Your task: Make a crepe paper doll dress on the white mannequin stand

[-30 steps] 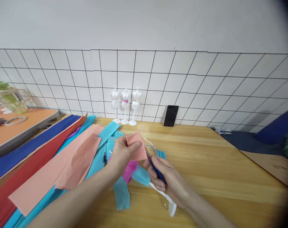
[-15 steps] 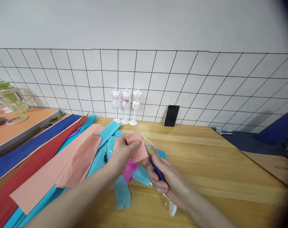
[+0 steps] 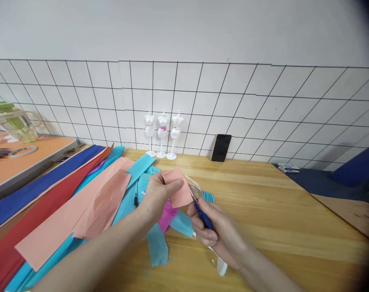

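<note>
Between thumb and fingers, my left hand (image 3: 156, 192) pinches a small squarish piece of salmon-pink crepe paper (image 3: 180, 194) above the table. My right hand (image 3: 213, 223) is closed round a pair of blue-handled scissors (image 3: 204, 215), whose blades lie at the paper's right edge and look slightly apart. Below the hands are a magenta piece (image 3: 167, 217) and a light-blue strip (image 3: 158, 245) of crepe paper, partly covered by my left hand and the pink piece. A black-tipped pen (image 3: 136, 199) lies left of my left hand.
Long crepe paper sheets (image 3: 59, 219) in several colours cover the table's left side. Three small white mannequins (image 3: 161, 132) stand by the wall, with a phone (image 3: 221, 148) leaning to their right. A drinking bottle (image 3: 15, 121) stands far left; dark blue paper (image 3: 312, 180) lies right.
The scissors' blades have shifted slightly and show more plainly at the pink paper's right edge. My left hand keeps its hold; the whole view has moved a little.
</note>
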### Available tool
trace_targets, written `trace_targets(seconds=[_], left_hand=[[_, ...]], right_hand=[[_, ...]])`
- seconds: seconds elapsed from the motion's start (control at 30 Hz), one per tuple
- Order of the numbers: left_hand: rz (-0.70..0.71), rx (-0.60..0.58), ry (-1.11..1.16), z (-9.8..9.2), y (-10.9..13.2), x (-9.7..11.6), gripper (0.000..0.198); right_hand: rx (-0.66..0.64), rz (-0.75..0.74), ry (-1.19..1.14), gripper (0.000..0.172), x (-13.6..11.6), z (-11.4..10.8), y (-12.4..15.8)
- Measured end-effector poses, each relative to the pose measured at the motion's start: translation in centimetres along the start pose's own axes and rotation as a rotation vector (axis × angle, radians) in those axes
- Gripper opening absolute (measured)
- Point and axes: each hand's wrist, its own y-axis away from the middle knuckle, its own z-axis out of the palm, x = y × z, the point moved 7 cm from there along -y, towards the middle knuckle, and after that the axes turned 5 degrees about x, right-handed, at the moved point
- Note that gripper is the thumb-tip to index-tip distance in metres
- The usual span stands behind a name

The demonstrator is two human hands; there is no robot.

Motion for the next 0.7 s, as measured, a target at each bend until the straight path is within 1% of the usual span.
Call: trace_targets(seconds=[0.23,0.47,0.7], left_hand=[[-0.01,0.021,0.021,0.04,0.05,-0.17,0.024],[-0.021,-0.006,0.031,0.26,0.31,0.04,0.022],[-0.015,-0.008,0.012,0.15,0.4,-0.08,0.019]], right_hand=[[0.034,0.027,-0.03,0.045,0.51,0.11,0.31],[0.036,0.025,-0.03,0.048,0.47,0.32,0.43],[0.042,0.021,-0.027,0.049,0.45,0.44,0.46]])
